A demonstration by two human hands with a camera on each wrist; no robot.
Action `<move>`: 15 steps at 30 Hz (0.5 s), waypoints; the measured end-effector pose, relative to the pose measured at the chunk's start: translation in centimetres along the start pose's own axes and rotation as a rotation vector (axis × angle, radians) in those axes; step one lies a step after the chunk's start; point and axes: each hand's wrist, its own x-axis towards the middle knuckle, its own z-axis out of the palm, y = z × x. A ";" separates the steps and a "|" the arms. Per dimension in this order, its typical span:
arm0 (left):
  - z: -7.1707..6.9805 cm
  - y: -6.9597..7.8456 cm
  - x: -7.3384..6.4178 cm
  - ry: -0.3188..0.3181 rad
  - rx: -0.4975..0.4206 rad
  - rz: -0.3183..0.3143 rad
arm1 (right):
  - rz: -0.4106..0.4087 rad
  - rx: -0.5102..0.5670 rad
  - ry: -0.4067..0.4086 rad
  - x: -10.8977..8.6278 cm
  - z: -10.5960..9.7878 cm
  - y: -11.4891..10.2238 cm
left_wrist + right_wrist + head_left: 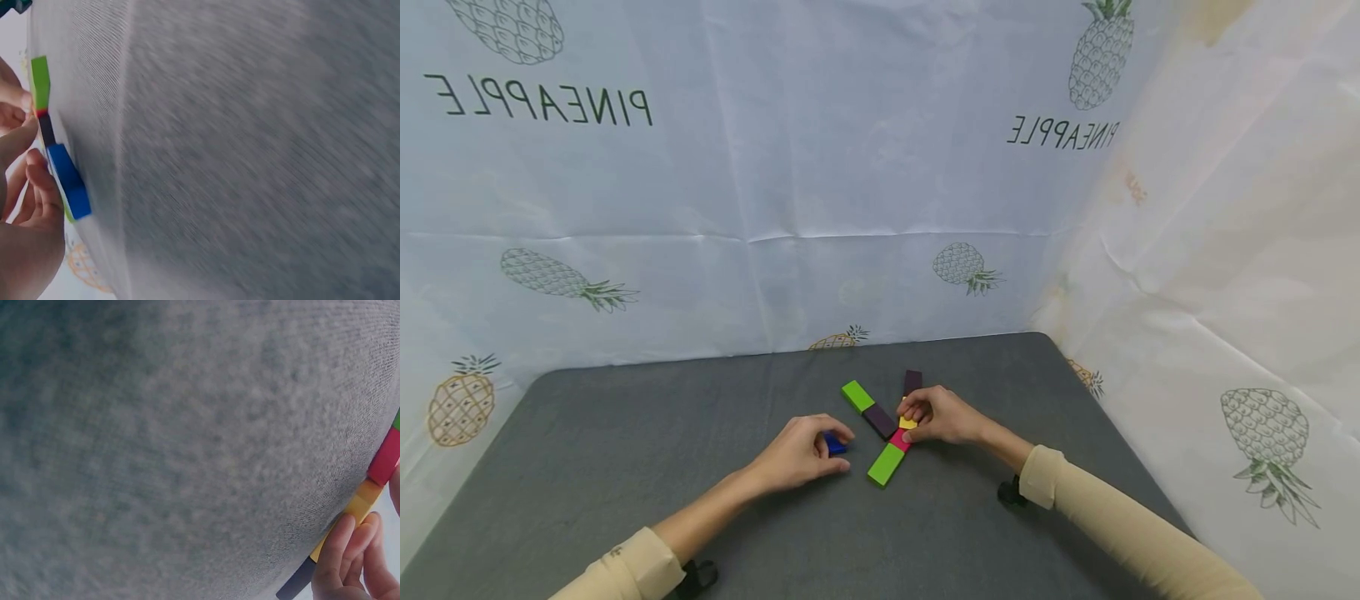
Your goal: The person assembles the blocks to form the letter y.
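Observation:
My left hand (797,452) curves around a small blue block (833,444), its thumb and index finger apart. In the left wrist view the blue block (70,181) lies right beside the curled fingers. My right hand (946,417) holds a yellow block (908,423) in a slanted row, fingers over it and thumb at the red block (899,440). A green block (886,465) ends that row at the near side, and a dark purple block (913,382) at the far side. The right wrist view shows the fingertips against the yellow block (361,503), partly covering it.
A second arm of blocks, dark purple (880,421) and light green (857,396), slants up left from the row. Everything lies on a grey cloth-covered table (625,467). Pineapple-print curtains (820,183) hang behind it and along the right side.

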 end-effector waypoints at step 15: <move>-1.9 -1.9 -1.3 0.073 0.092 -0.087 | 0.002 -0.003 -0.006 0.1 0.1 -0.2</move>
